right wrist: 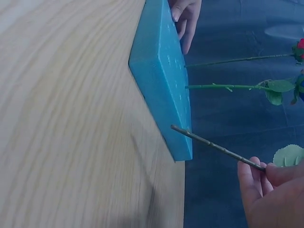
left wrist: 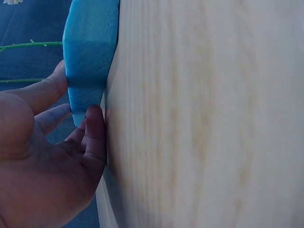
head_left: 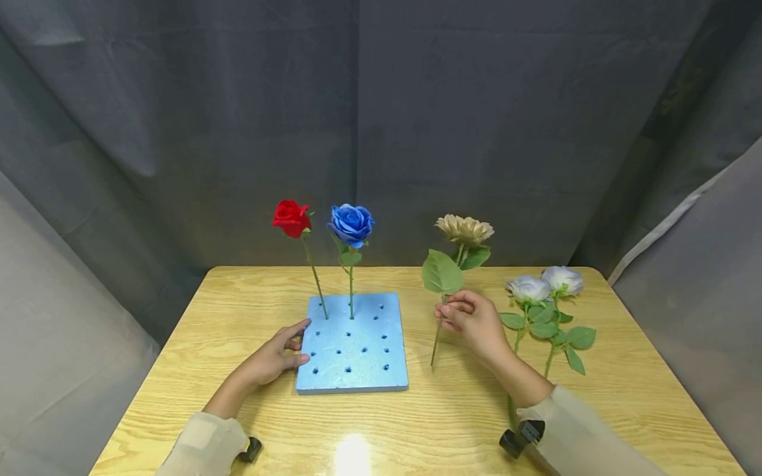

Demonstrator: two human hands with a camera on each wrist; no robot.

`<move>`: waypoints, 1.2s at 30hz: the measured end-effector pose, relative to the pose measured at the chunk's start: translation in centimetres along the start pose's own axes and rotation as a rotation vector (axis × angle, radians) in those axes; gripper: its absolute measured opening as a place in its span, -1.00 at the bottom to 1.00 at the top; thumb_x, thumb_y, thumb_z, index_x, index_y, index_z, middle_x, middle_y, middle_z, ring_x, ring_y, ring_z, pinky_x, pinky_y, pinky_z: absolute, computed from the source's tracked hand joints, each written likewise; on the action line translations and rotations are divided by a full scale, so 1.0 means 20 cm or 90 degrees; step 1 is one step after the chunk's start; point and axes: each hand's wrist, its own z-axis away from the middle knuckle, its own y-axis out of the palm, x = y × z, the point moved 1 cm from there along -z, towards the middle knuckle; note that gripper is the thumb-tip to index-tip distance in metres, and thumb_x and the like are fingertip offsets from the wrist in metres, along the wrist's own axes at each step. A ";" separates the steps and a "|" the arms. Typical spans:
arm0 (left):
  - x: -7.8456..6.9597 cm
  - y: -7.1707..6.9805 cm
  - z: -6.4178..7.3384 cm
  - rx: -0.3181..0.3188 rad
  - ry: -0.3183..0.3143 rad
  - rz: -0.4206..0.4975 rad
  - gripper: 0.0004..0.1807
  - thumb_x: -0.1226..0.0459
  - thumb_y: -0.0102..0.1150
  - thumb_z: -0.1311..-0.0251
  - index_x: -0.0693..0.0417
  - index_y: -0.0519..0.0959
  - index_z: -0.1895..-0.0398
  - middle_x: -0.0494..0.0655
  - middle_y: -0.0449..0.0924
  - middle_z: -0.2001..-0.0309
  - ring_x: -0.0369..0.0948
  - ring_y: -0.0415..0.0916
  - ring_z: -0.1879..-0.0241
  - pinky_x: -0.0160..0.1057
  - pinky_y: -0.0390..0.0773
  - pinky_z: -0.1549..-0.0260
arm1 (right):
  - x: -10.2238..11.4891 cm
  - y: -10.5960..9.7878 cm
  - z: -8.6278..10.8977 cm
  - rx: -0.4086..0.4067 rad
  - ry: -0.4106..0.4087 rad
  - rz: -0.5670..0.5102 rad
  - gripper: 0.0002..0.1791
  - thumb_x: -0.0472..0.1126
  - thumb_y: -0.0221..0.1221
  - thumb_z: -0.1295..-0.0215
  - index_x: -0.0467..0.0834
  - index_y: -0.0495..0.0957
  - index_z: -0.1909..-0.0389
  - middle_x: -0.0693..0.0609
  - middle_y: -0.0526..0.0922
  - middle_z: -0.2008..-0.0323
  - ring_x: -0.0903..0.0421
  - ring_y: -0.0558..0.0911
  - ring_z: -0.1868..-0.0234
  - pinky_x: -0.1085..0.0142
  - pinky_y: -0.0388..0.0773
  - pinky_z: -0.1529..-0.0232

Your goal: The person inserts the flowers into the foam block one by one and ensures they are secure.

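A blue foam board (head_left: 363, 367) with rows of small holes lies on the table. My left hand (head_left: 276, 354) grips its left edge, thumb on the top face and fingers against the side. Two artificial flowers stand in the board's back holes: a red rose (head_left: 292, 219) leaning left and an upright blue rose (head_left: 352, 225). To the right of the board, my right hand (head_left: 476, 324) pinches the stem of a gold artificial flower (head_left: 464, 229) between thumb and fingers. In the right wrist view, the bare lower stem (right wrist: 213, 146) slants toward the board, its tip above the table.
Two pale bluish-white artificial roses (head_left: 528, 289) with green leaves lie on the right of the wooden table (head_left: 452, 423), partly behind the right forearm. Dark grey curtains (head_left: 464, 119) hang behind the table.
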 end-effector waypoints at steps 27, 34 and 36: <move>0.00 0.00 0.00 0.002 0.001 -0.014 -0.15 0.23 0.27 -0.41 -0.01 0.08 -0.66 0.26 0.19 -0.48 0.06 0.31 -0.24 -0.02 0.44 -0.11 | 0.02 0.22 -0.21 -0.005 -0.060 -0.022 -0.83 -0.49 0.15 -0.46 -0.51 0.49 0.02 -0.48 0.65 0.06 -0.21 0.74 0.01 0.22 0.70 0.08; 0.00 0.00 0.00 -0.002 0.007 -0.015 -0.16 0.23 0.27 -0.41 0.01 0.10 -0.66 0.29 0.20 -0.48 0.09 0.32 -0.24 0.03 0.44 -0.09 | 0.04 0.30 -0.25 -0.007 -0.065 -0.045 -0.84 -0.52 0.15 -0.44 -0.50 0.50 0.03 -0.48 0.63 0.04 -0.16 0.75 0.03 0.21 0.70 0.06; 0.00 -0.01 0.00 0.000 0.008 -0.013 -0.16 0.23 0.27 -0.41 0.02 0.09 -0.66 0.29 0.19 -0.48 0.09 0.32 -0.24 0.03 0.44 -0.09 | 0.05 0.32 -0.26 -0.005 -0.070 -0.046 -0.84 -0.52 0.15 -0.44 -0.50 0.50 0.03 -0.46 0.64 0.05 -0.14 0.75 0.05 0.20 0.69 0.06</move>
